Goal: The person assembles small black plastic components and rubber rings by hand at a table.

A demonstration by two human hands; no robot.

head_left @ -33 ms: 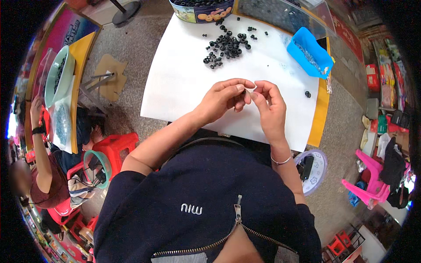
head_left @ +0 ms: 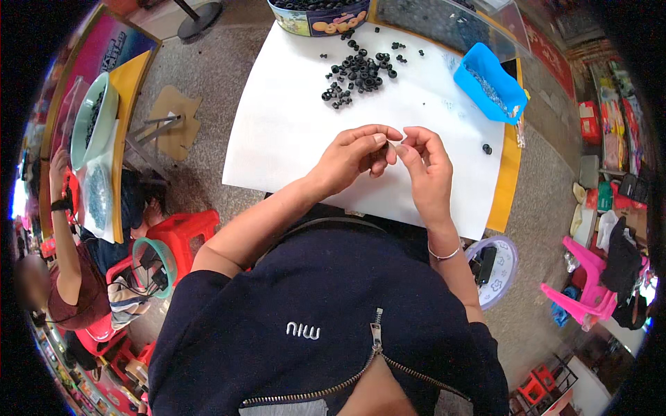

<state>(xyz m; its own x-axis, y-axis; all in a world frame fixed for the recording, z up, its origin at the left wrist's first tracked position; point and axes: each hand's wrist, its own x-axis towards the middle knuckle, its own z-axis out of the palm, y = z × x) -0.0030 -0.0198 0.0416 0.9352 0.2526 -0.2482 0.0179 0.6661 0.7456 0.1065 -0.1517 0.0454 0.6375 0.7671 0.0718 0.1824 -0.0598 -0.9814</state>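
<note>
A metal zip (head_left: 377,338) and pale lettering (head_left: 304,331) mark the navy short-sleeved top (head_left: 333,277), worn with a silvery bangle (head_left: 445,256).

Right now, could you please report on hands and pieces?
Left hand, right hand close together above white sheet. Anything held too small to tell. Black pieces heaped beyond, untouched.

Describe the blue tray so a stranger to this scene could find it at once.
Start at the large white sheet before the person. Go past the right hand to the sheet's far right corner, where the blue tray sits. Its bright colour sets it apart from the loose black pieces to its left.
</note>
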